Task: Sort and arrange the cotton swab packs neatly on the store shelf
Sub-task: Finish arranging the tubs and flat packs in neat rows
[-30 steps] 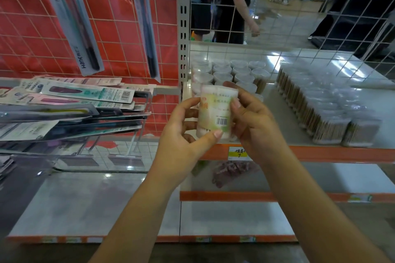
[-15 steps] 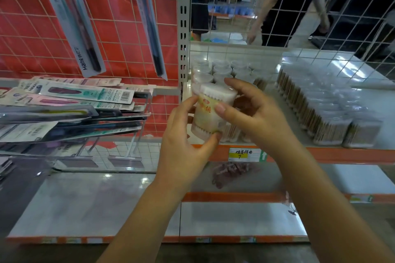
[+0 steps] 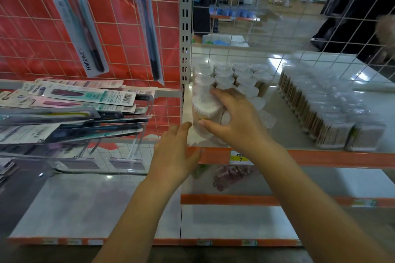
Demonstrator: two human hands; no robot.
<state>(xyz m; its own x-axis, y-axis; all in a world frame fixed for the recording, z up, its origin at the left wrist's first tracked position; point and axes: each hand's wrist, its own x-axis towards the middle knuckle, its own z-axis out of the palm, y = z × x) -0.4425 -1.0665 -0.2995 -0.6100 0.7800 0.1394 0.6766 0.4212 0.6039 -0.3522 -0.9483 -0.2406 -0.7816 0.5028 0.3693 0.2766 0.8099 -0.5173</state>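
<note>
- Head view: right hand (image 3: pixel 235 119) grips a round cotton swab tub (image 3: pixel 205 113), thumb low on its front, fingers curled over the top.
- Tub stands upright at the front-left corner of the shelf (image 3: pixel 342 159), just before the cluster of round tubs (image 3: pixel 233 77).
- Left hand (image 3: pixel 175 151) beside the tub, fingers relaxed and straight, holding nothing.
- Rectangular swab packs (image 3: pixel 327 109) in rows further right.
- Toothbrush packs (image 3: pixel 70 100) lie stacked left.
</note>
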